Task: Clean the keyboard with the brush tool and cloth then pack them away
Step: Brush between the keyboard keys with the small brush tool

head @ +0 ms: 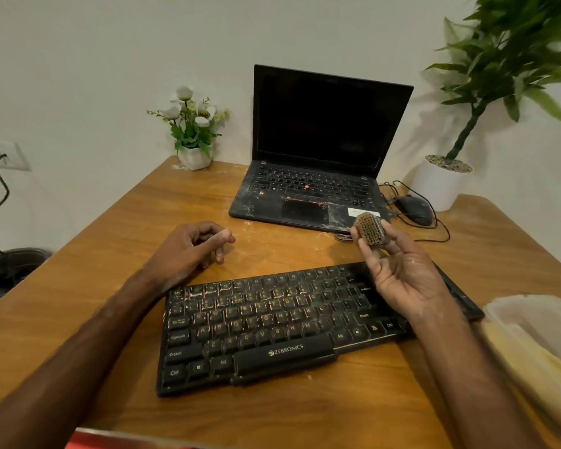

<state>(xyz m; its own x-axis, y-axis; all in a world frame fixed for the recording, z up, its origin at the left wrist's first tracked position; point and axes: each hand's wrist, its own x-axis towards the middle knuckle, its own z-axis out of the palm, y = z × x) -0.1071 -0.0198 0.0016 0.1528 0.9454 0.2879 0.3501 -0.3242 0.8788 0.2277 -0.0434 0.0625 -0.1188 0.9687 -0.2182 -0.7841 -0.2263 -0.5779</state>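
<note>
The right hand [399, 270] is raised palm-up over the right end of the keyboard [272, 325], its thumb and fingertips pinching the brush tool [370, 230]. The brush is a small blocky head packed with short, stiff, tan bristles, turned bristle-side towards the person. The left hand [191, 247] sits just beyond the keyboard's far left corner. It grasps nothing: the fingers are loosely curled under and the thumb sticks out to the right. Whether it rests on the table [94, 286] or hangs just above it I cannot tell.

The keyboard is flat black plastic with worn, yellowish lettering and grime between the keys, lying at a slant on the glossy wood-grain tabletop. Beyond the keyboard stands an open black laptop [314, 157], its palm rest smeared with pale dust. A dark, rounded mouse [413, 209] with a tangled thin cable is beyond the keyboard's right end. To the right of the keyboard sits a translucent plastic container [538, 325] with something pale yellow inside, too blurred to name.
</note>
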